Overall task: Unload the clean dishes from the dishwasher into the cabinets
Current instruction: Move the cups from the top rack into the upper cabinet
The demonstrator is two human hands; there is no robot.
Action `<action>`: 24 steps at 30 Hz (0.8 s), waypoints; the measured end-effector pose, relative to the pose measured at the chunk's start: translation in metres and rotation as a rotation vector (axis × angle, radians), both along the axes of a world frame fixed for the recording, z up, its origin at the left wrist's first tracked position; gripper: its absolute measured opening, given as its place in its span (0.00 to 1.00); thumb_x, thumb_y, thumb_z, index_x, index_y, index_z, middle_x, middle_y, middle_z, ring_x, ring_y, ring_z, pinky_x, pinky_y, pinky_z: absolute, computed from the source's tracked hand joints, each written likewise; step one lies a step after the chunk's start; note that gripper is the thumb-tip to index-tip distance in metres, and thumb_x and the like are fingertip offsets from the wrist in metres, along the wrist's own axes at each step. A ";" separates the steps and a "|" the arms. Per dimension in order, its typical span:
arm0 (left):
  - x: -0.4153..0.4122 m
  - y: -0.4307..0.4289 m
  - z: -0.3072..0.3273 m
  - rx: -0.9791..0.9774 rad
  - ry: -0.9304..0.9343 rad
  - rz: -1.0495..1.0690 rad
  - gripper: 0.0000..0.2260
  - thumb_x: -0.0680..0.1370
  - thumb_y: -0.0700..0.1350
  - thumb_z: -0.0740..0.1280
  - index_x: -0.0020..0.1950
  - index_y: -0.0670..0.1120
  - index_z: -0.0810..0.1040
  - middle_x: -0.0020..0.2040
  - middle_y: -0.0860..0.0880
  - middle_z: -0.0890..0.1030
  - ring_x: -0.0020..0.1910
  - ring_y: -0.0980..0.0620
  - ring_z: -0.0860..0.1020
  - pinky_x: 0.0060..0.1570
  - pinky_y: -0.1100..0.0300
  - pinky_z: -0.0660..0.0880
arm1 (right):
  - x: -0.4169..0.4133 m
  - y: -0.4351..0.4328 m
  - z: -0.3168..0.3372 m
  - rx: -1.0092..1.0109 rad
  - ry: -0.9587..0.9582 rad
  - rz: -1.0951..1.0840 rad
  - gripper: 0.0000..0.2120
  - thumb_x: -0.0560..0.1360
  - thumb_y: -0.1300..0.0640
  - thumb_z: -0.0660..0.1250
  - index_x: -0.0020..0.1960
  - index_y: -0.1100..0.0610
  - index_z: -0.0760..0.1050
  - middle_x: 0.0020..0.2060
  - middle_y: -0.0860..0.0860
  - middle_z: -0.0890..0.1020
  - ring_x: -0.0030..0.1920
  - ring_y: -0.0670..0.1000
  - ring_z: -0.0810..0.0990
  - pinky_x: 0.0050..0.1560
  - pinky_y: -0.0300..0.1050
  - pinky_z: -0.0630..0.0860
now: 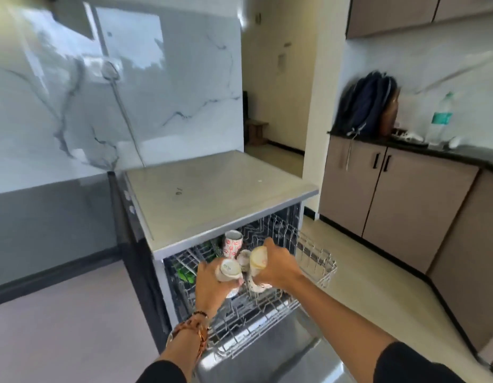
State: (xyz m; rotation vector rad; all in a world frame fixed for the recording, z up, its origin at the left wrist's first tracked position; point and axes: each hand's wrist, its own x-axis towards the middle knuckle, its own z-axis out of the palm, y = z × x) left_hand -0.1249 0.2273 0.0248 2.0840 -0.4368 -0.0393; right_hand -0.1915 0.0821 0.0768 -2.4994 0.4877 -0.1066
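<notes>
The dishwasher (201, 200) stands open below me, its door (267, 357) folded down and its wire rack (256, 310) pulled out. My left hand (209, 286) grips a pale cup (229, 270) turned bottom up over the rack. My right hand (278, 268) grips a second patterned cup (257, 258) just beside it. Between and behind the two cups I see part of another pale cup (243, 257). A white cup with red flowers (233, 243) stands further back in the rack. Something green (186, 275) lies at the rack's left side.
Brown lower cabinets (378, 194) with black handles line the right wall under a dark counter (461, 153). On the counter stand a dark backpack (364, 106) and a plastic bottle (440, 120). Upper cabinets (391, 15) hang above. A marble wall is at left.
</notes>
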 end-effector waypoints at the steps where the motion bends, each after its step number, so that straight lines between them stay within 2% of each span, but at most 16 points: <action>1: -0.008 0.007 0.020 -0.020 -0.028 -0.002 0.24 0.63 0.42 0.79 0.57 0.45 0.78 0.41 0.58 0.69 0.58 0.46 0.72 0.55 0.57 0.68 | -0.009 0.007 0.023 -0.031 -0.015 0.016 0.35 0.64 0.55 0.76 0.64 0.57 0.62 0.55 0.55 0.78 0.54 0.56 0.79 0.52 0.49 0.79; 3: -0.020 0.020 0.066 -0.024 -0.094 -0.005 0.24 0.64 0.42 0.78 0.58 0.44 0.78 0.41 0.56 0.70 0.57 0.44 0.74 0.54 0.57 0.69 | -0.021 0.022 0.072 -0.094 -0.052 0.054 0.36 0.65 0.54 0.75 0.67 0.57 0.59 0.56 0.57 0.77 0.55 0.57 0.78 0.51 0.48 0.78; 7: -0.032 0.062 0.174 -0.038 -0.198 0.061 0.28 0.62 0.46 0.79 0.61 0.46 0.77 0.51 0.45 0.77 0.55 0.44 0.77 0.53 0.60 0.71 | -0.033 0.066 0.184 -0.186 -0.182 0.129 0.36 0.63 0.53 0.75 0.65 0.59 0.61 0.55 0.60 0.78 0.55 0.61 0.78 0.49 0.48 0.75; 11: -0.030 0.132 0.291 -0.082 -0.338 0.167 0.27 0.62 0.48 0.79 0.59 0.47 0.78 0.52 0.44 0.80 0.54 0.45 0.77 0.54 0.59 0.73 | -0.031 0.134 0.296 -0.228 -0.307 0.241 0.33 0.63 0.53 0.75 0.61 0.60 0.63 0.53 0.60 0.78 0.54 0.61 0.78 0.44 0.44 0.71; 13: -0.028 0.171 0.344 -0.090 -0.392 0.242 0.27 0.61 0.50 0.79 0.58 0.49 0.79 0.53 0.44 0.80 0.55 0.47 0.78 0.53 0.61 0.73 | -0.025 0.168 0.341 -0.216 -0.392 0.293 0.32 0.64 0.53 0.75 0.60 0.60 0.64 0.52 0.60 0.78 0.54 0.61 0.78 0.45 0.44 0.71; 16: -0.030 0.235 0.415 -0.139 -0.458 0.323 0.25 0.61 0.48 0.80 0.56 0.47 0.80 0.52 0.44 0.81 0.50 0.49 0.79 0.48 0.64 0.71 | -0.012 0.222 0.395 -0.172 -0.497 0.382 0.33 0.64 0.53 0.76 0.61 0.61 0.64 0.53 0.59 0.78 0.55 0.60 0.77 0.45 0.44 0.70; 19: -0.034 0.300 0.475 -0.174 -0.524 0.382 0.23 0.60 0.46 0.81 0.53 0.44 0.81 0.47 0.44 0.82 0.45 0.50 0.79 0.45 0.64 0.71 | 0.010 0.279 0.441 -0.129 -0.573 0.461 0.34 0.62 0.53 0.78 0.60 0.61 0.65 0.54 0.59 0.77 0.55 0.59 0.76 0.47 0.46 0.72; 21: -0.032 0.343 0.506 -0.188 -0.570 0.435 0.24 0.57 0.50 0.79 0.50 0.44 0.81 0.42 0.47 0.81 0.42 0.51 0.78 0.43 0.64 0.70 | 0.029 0.316 0.468 -0.102 -0.625 0.490 0.35 0.61 0.52 0.78 0.61 0.61 0.66 0.55 0.58 0.77 0.56 0.58 0.76 0.49 0.46 0.73; 24: -0.021 0.402 0.543 -0.171 -0.596 0.501 0.25 0.56 0.52 0.75 0.51 0.44 0.81 0.43 0.49 0.80 0.44 0.51 0.77 0.45 0.63 0.70 | 0.061 0.362 0.501 -0.067 -0.671 0.501 0.34 0.61 0.52 0.78 0.60 0.61 0.67 0.55 0.58 0.78 0.56 0.58 0.76 0.48 0.45 0.73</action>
